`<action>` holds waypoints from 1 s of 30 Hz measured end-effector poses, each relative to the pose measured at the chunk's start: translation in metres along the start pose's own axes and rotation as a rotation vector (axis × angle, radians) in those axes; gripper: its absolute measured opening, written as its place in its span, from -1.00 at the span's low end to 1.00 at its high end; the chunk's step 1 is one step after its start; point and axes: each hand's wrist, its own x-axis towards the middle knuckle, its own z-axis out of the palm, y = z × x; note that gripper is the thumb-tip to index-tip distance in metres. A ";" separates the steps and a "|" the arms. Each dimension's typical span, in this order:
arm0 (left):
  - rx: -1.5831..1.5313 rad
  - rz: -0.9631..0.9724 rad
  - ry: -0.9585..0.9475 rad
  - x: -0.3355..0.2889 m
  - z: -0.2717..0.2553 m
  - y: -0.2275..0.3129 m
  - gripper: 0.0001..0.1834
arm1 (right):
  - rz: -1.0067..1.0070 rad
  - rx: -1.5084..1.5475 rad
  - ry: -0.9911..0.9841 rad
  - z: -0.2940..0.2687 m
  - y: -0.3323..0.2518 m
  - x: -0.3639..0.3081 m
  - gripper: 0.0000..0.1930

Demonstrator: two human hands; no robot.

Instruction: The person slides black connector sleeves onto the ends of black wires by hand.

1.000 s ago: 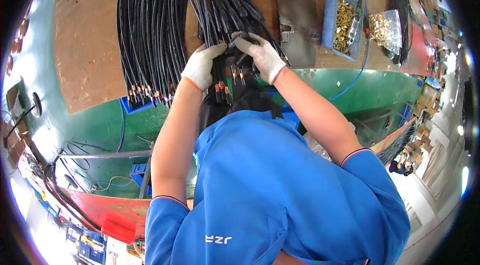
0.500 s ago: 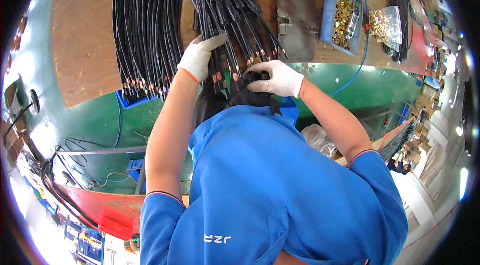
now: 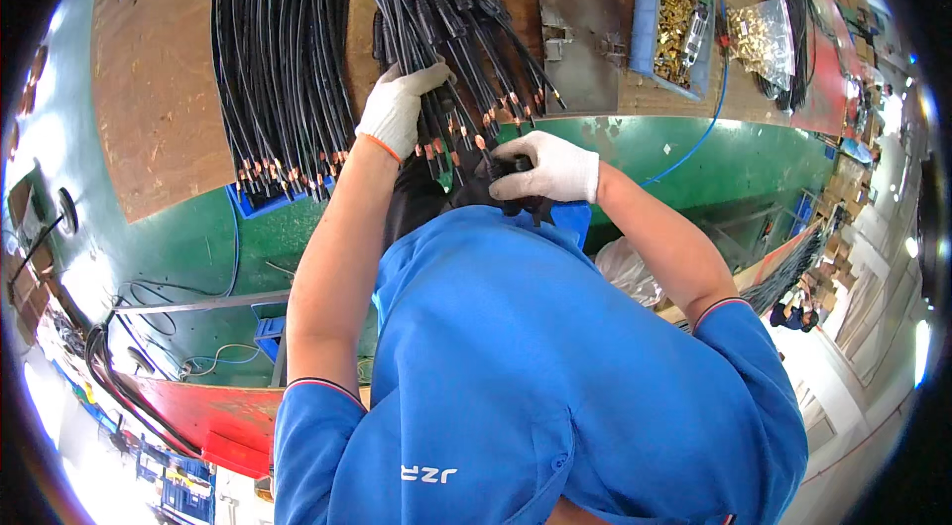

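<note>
Right hand point(image 3: 547, 168), gloved, fingers curled shut around a small black part point(image 3: 518, 166) just below the cable ends. Left hand point(image 3: 397, 109), gloved, fingers together and pressed flat on the fanned bundle of black cables point(image 3: 451, 19), whose long axes run away up the wooden bench point(image 3: 149, 79). The copper-tipped ends point(image 3: 476, 140) lie between both hands, nearer the right. Beyond: a blue tray of brass pieces point(image 3: 669, 19).
</note>
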 end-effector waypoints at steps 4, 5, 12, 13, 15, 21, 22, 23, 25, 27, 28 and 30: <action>0.031 -0.032 0.017 -0.007 0.008 0.009 -0.65 | 0.043 0.159 0.137 0.004 0.001 0.012 -0.47; 0.031 -0.041 0.021 -0.008 0.011 0.010 -0.64 | 0.042 0.156 0.133 0.002 0.002 0.017 -0.47; 0.108 -0.080 0.054 -0.004 0.002 0.009 -0.57 | -0.034 0.093 0.145 -0.019 0.005 0.069 -0.43; 0.106 -0.097 0.032 -0.004 0.000 0.009 -0.55 | 0.012 0.126 0.125 -0.027 -0.009 0.073 -0.43; 0.227 -0.023 0.054 -0.009 -0.004 0.010 -0.52 | 0.043 0.130 0.184 -0.041 -0.015 0.097 -0.41; -0.035 -0.058 0.037 -0.017 -0.034 0.013 -0.61 | 0.051 0.005 0.359 -0.087 -0.072 0.159 -0.40; -0.040 -0.052 0.039 -0.018 -0.034 0.014 -0.61 | 0.065 -0.063 0.398 -0.091 -0.076 0.161 -0.39; -0.085 -0.067 -0.013 -0.018 -0.032 0.015 -0.62 | 0.079 -0.130 0.438 -0.095 -0.080 0.162 -0.38; -0.113 -0.073 -0.022 -0.017 -0.025 0.014 -0.64 | 0.068 -0.072 0.351 -0.089 -0.070 0.162 -0.12; -0.130 -0.052 -0.029 -0.016 -0.018 0.008 -0.63 | 0.066 -0.163 0.391 -0.066 -0.058 0.156 0.08; -0.118 -0.024 -0.009 -0.012 -0.017 0.002 -0.63 | 0.062 -0.142 0.381 -0.055 -0.055 0.150 0.19; -0.076 0.021 0.013 -0.007 -0.014 -0.005 -0.60 | 0.016 0.156 0.329 -0.040 -0.047 0.142 -0.08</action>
